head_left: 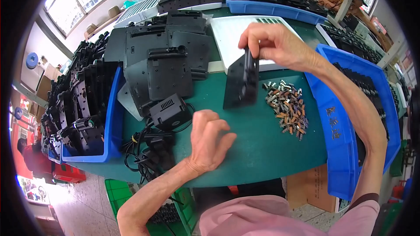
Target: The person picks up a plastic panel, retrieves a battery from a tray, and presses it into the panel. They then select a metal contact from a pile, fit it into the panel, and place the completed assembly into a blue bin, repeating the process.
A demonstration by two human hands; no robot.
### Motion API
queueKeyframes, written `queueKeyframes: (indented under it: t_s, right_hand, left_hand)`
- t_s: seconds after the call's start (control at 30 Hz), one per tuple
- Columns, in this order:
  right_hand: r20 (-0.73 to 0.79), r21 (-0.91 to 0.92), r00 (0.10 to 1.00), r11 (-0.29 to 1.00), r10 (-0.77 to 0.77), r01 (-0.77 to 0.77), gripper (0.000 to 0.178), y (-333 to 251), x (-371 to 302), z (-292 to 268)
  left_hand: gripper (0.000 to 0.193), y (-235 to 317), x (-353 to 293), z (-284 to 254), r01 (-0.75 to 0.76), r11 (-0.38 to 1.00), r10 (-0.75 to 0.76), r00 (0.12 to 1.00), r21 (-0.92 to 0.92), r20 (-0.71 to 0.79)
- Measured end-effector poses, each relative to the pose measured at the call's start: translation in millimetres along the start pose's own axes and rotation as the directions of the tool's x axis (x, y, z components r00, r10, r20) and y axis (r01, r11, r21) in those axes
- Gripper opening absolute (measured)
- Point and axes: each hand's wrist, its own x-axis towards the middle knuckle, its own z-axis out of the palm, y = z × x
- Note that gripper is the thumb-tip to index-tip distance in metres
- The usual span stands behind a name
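The right hand (pixel 271 43) pinches a black plate (pixel 241 81) by its top edge, hanging it over the green table (pixel 258 144) with open room beneath. At four o'clock from the plate lies a clip pile (pixel 286 109). The left hand (pixel 210 142) rests loosely curled and holds nothing — bare table around it. Blue bins (pixel 113 118) at nine and three o'clock hold black parts.

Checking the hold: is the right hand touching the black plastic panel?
Touching. The head view shows the right hand pinching the top edge of the black plastic panel, which hangs above the green table.
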Motion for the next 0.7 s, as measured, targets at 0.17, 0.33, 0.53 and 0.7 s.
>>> queueKeyframes:
  t_s: [0.17,0.33,0.53,0.7]
  right_hand:
    - [0.148,0.342,0.987,0.932,0.07,-0.117,0.01,1.0,-26.7,38.1]
    - [0.222,0.209,0.972,0.97,0.075,-0.123,0.008,4.9,-32.1,60.1]
    - [0.234,0.22,0.936,0.923,0.264,-0.316,0.015,34.2,-35.3,84.7]
    - [0.19,0.178,0.901,0.889,0.391,-0.423,0.012,31.8,-28.9,60.7]
  left_hand:
    - [0.045,6.2,2.7,0.9,0.068,0.998,-0.067,0.994,0.011,-0.081]
    - [0.083,12.6,11.5,6.5,0.073,0.997,-0.073,0.995,0.005,0.069]
    - [0.066,12.3,18.5,15.6,0.173,0.968,-0.221,0.93,0.182,0.294]
    - [0.054,25.5,27.4,13.1,0.107,0.943,-0.226,0.9,0.314,0.372]
